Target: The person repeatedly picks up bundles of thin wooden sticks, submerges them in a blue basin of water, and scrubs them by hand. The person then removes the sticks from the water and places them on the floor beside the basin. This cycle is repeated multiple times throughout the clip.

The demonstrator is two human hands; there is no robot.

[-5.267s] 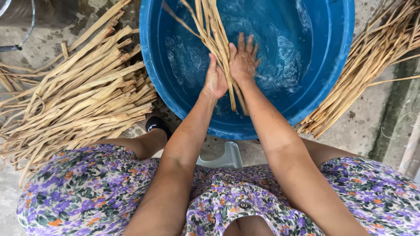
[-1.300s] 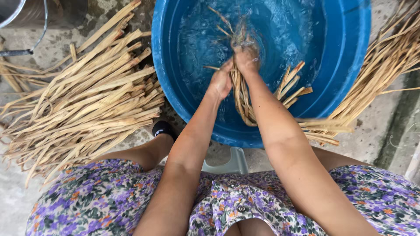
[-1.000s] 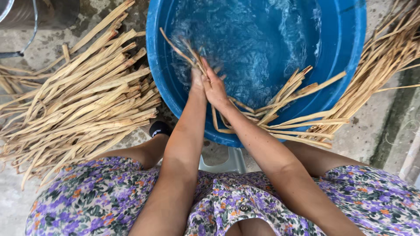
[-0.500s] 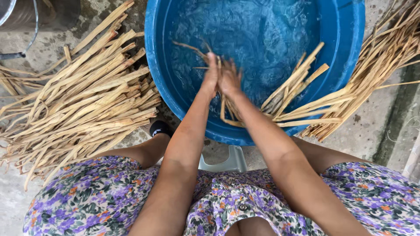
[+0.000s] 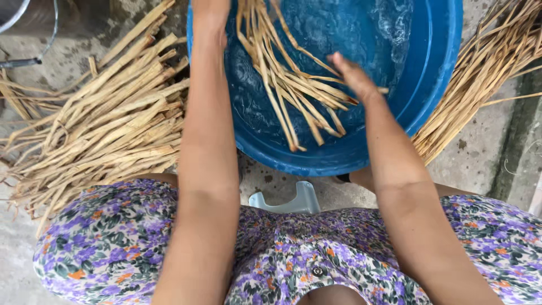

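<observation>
Strips [image 5: 293, 85] are soaking in the tub [image 5: 435, 85]; left hand [image 5: 210, 11] is gripping them, right hand [image 5: 353, 76] is hovering open; dry piles [image 5: 107, 130] are waiting.

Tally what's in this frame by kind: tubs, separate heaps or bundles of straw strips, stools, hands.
Blue tub: 1
Straw strip groups: 3 – left heap, right heap, wet bundle in the tub
Grey stool: 1
Hands: 2 – left hand holding the wet bundle, right hand touching it
Total: 7
</observation>
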